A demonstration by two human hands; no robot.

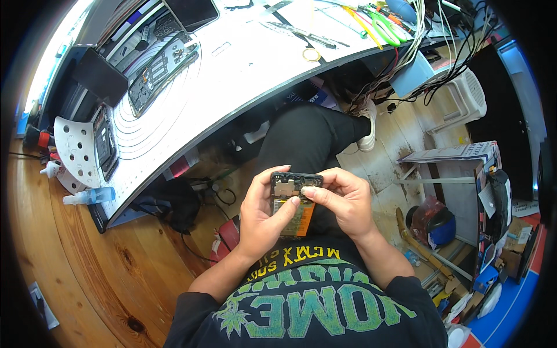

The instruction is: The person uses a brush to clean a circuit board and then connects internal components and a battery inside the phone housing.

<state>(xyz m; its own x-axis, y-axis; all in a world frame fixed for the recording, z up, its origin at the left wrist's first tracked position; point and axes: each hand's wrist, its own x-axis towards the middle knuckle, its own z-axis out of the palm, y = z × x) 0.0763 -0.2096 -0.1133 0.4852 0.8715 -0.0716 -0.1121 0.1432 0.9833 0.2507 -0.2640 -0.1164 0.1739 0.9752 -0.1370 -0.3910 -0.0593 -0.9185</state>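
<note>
An opened smartphone (293, 200) with its back cover off, showing a metal shield and an orange-labelled battery, is held over my lap. My left hand (261, 211) grips its left edge, thumb lying across the battery. My right hand (342, 200) holds the right edge, with a fingertip pressed on the upper inner part beside the shield. Both hands are shut around the phone below the curved white desk (232, 75).
On the desk lie a bare phone frame (162, 69), dark phone panels (101, 75), a white perforated holder (75, 151), a tape ring (311, 55), tweezers and green-handled tools (383, 26). A spray bottle (90, 197) sits at the desk's left end. Cables, boxes and a white basket crowd the floor to the right.
</note>
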